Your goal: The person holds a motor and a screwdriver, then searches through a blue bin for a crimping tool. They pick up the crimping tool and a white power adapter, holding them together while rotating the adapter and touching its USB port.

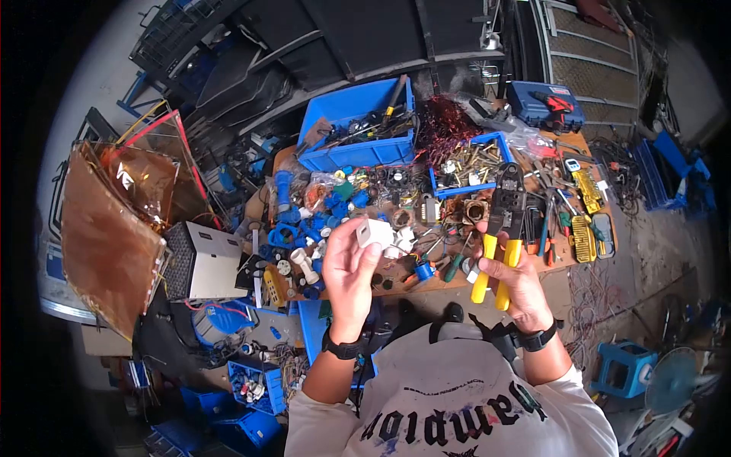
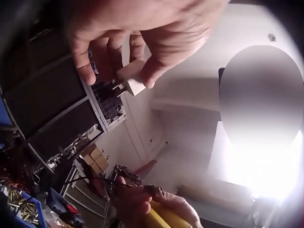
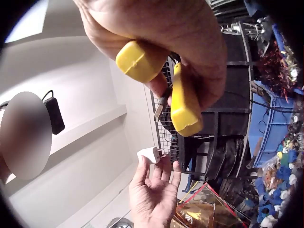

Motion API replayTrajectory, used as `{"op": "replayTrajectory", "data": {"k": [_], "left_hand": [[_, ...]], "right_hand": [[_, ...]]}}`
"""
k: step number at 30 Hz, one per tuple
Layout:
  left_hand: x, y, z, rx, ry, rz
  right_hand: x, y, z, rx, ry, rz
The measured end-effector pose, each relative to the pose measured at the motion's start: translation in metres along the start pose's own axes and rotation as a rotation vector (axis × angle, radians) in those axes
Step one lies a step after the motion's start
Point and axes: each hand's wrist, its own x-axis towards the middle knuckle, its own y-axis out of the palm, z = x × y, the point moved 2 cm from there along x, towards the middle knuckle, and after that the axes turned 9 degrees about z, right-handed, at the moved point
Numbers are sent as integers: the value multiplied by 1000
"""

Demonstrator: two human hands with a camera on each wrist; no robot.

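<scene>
A white plug adapter (image 1: pixel 371 231) is pinched between thumb and fingers of the left hand (image 1: pixel 347 266), above the table's near edge. In the left wrist view the adapter (image 2: pixel 133 78) shows its prongs. The right hand (image 1: pixel 521 283) grips pliers with yellow handles (image 1: pixel 508 266) and a dark head (image 1: pixel 509 199) pointing away from the body. A cable's metal USB plug (image 3: pixel 158 112) sticks out by the yellow handles, held in the same hand. Adapter and USB plug are apart. The right hand's fingers are partly hidden behind the handles in the right wrist view.
The table holds blue and white fittings (image 1: pixel 327 217), a large blue bin (image 1: pixel 358 156), a blue tray (image 1: pixel 466 190) of brass pieces, a blue case (image 1: pixel 533 114) with a red drill, and hand tools at right. Brown sheets (image 1: pixel 106 236) and a metal box (image 1: pixel 205 259) stand left.
</scene>
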Motion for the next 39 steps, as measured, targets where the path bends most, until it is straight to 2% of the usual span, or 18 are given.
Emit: {"op": "replayTrajectory", "data": {"k": [2,4,5,7,8,14,24,26,29,33,35,39], "left_hand": [[2,-4,5,-78,-62,-15],[6,-7,10,-430,-240,23],[7,-9,10,-422,-239,15],[8,-7,13,-899,-403,89],[9,-8,15,-1016,-440,104],[10,-3,11,-1321,-444,122],[3,-3,5,-1334,-373,249],[2,-1,2,-1163,-402,174],[1,1,-2,-1016,-389,207],[3,1,-7,-1029,-440,241],[3,2,-7,-1184,-486,389],[-1,3,-5,-1225,-496,411]], "right_hand": [[-1,-1,-1,17,1,-6],[-1,-2,-1,126,-34,18],[-2,-2,2,84,-66,21],[-2,-11,-2,95,-46,3],[-3,-10,-1,102,-26,-14],[-3,-16,-4,26,-6,-14],[-2,-12,-3,91,-3,-13],[-1,-12,-3,88,-2,-8],[-2,-11,-2,62,0,-13],[-2,-10,-3,47,-11,5],[-3,-8,-2,5,9,9],[2,-18,-9,71,-2,81]]}}
